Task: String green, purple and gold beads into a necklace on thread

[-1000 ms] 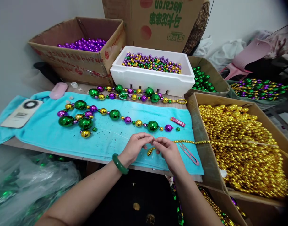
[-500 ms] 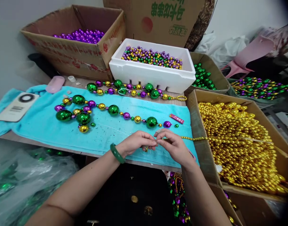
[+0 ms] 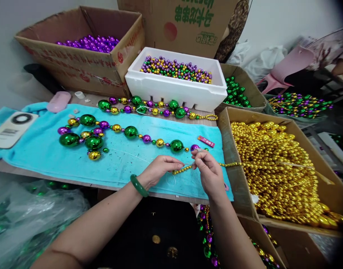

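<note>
The left hand and right hand are pinching the thread, and gentle tension is likely helping it avoid snagging the gold beads.

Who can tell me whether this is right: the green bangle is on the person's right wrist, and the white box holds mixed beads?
Wrong wrist: the head view shows the green bangle on the left wrist. The white box does hold mixed beads.

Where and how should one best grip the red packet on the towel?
Probably pinch the red packet across its long edges at mid-length, from above: it is narrow and lies flat on the towel, with a purple bead near one end.
</note>
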Motion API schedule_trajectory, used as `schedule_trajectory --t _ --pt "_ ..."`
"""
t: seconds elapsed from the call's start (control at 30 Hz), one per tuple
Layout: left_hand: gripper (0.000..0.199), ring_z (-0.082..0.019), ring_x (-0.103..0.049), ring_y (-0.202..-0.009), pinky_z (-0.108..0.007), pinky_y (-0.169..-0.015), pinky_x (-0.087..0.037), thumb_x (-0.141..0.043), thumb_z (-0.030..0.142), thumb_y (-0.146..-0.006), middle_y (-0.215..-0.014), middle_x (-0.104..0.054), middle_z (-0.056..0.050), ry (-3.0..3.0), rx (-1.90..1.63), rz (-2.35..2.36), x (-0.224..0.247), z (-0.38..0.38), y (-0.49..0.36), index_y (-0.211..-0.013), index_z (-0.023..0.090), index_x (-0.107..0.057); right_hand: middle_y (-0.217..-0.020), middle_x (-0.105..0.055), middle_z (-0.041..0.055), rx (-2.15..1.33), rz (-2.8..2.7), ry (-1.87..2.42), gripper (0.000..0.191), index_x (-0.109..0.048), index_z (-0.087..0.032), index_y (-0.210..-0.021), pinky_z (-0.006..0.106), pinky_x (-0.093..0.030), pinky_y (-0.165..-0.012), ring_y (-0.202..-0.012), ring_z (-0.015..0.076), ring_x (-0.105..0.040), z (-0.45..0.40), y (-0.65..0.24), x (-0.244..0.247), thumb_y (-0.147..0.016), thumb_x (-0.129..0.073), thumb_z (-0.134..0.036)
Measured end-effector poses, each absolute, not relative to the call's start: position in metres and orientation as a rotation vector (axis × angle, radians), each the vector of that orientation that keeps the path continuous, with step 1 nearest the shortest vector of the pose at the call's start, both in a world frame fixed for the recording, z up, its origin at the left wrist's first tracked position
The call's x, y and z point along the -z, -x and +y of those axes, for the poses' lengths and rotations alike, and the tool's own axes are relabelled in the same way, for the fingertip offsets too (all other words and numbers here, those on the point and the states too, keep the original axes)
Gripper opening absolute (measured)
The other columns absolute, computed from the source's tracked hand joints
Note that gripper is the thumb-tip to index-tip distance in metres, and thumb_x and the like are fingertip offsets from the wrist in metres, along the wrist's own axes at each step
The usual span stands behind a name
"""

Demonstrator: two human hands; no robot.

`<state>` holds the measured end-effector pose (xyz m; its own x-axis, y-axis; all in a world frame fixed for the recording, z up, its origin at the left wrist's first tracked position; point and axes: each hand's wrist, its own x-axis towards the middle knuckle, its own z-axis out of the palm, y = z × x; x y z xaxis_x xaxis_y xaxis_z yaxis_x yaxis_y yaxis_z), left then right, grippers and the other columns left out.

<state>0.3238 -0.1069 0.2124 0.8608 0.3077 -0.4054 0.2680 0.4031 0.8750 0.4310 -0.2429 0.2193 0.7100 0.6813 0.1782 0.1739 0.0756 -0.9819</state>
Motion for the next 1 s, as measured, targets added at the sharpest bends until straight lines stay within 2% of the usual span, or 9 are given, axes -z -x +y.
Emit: schedule_trajectory --t 0.1,0.23,0.33,0.43,0.57,0.7,0.77,0.9,1.0 --pt "0.012 -0.013 -0.056 -0.071 -0.029 -0.074 -0.04 -0.074 0.026 -0.064 -0.072 -0.068 -0.004 -1.205 -0.029 0.546 -0.215 -0.108 -0.324 -0.07 0.016 -0.072 -0.096 -0.058 0.0066 -0.296 -0.706 1.604 0.012 -0.052 -0.02 -0.075 0.033 -0.044 -0.076 -0.093 0.0214 -0.054 -0.242 -0.434 -0.212 -0.085 -0.051 -0.026" --pt "0.013 -0.015 -0.06 -0.081 -0.03 -0.078 -0.04 -0.071 0.026 -0.068 -0.079 -0.07 -0.006 -1.033 -0.103 0.455 -0.217 -0.11 -0.326 -0.073 0.015 -0.069 -0.086 -0.055 0.0076 0.122 -0.912 1.918 0.009 -0.051 -0.02 -0.077 0.037 -0.042 -0.077 -0.088 0.023 -0.052 -0.239 -0.427 -0.2 -0.085 -0.046 -0.018" --pt "0.014 -0.017 -0.06 -0.088 -0.029 -0.077 -0.04 -0.068 0.027 -0.07 -0.083 -0.07 -0.007 -0.929 -0.247 0.493 -0.216 -0.115 -0.33 -0.076 0.014 -0.067 -0.087 -0.055 0.0096 0.261 -1.113 2.005 0.014 -0.051 -0.019 -0.081 0.039 -0.042 -0.078 -0.087 0.0233 -0.05 -0.237 -0.411 -0.196 -0.087 -0.04 -0.012" --pt "0.015 -0.017 -0.059 -0.085 -0.03 -0.079 -0.041 -0.066 0.028 -0.072 -0.083 -0.069 -0.005 -1.182 -0.339 0.579 -0.214 -0.121 -0.334 -0.077 0.015 -0.068 -0.093 -0.056 0.0119 0.296 -1.21 2.014 0.016 -0.054 -0.018 -0.086 0.04 -0.043 -0.08 -0.091 0.0239 -0.049 -0.236 -0.4 -0.199 -0.088 -0.04 -0.011" --pt "0.014 -0.016 -0.057 -0.075 -0.029 -0.073 -0.041 -0.061 0.027 -0.075 -0.077 -0.068 -0.003 -1.596 -0.241 0.533 -0.214 -0.123 -0.335 -0.072 0.016 -0.069 -0.097 -0.055 0.0105 0.145 -1.195 1.941 0.015 -0.057 -0.02 -0.083 0.042 -0.043 -0.083 -0.095 0.0237 -0.051 -0.239 -0.41 -0.209 -0.086 -0.044 -0.013" --pt "0.014 -0.013 -0.052 -0.063 -0.027 -0.064 -0.039 -0.063 0.028 -0.073 -0.065 -0.062 -0.001 -1.571 -0.038 0.448 -0.214 -0.117 -0.336 -0.069 0.016 -0.068 -0.091 -0.056 0.0068 -0.206 -1.054 1.828 0.011 -0.058 -0.021 -0.073 0.035 -0.045 -0.074 -0.091 0.0215 -0.055 -0.242 -0.428 -0.213 -0.081 -0.052 -0.017" --pt "0.013 -0.013 -0.052 -0.065 -0.027 -0.065 -0.039 -0.065 0.028 -0.071 -0.066 -0.06 -0.001 -1.548 -0.038 0.44 -0.215 -0.115 -0.337 -0.066 0.016 -0.067 -0.088 -0.057 0.0052 -0.34 -0.982 1.761 0.009 -0.06 -0.021 -0.072 0.033 -0.044 -0.072 -0.09 0.0208 -0.056 -0.243 -0.433 -0.213 -0.079 -0.056 -0.019" --pt "0.01 -0.015 -0.053 -0.08 -0.029 -0.077 -0.039 -0.068 0.027 -0.068 -0.08 -0.061 -0.002 -1.49 -0.126 0.402 -0.215 -0.112 -0.337 -0.066 0.017 -0.067 -0.086 -0.058 0.004 -0.461 -0.874 1.636 0.007 -0.062 -0.021 -0.07 0.032 -0.043 -0.073 -0.09 0.0208 -0.055 -0.24 -0.434 -0.211 -0.076 -0.061 -0.022" --pt "0.013 -0.013 -0.051 -0.073 -0.028 -0.074 -0.038 -0.067 0.03 -0.07 -0.072 -0.059 -0.001 -1.36 -0.053 0.366 -0.211 -0.109 -0.336 -0.069 0.016 -0.067 -0.082 -0.057 0.0027 -0.475 -0.815 1.568 0.007 -0.062 -0.021 -0.068 0.032 -0.043 -0.075 -0.087 0.0196 -0.055 -0.237 -0.431 -0.208 -0.076 -0.062 -0.022"
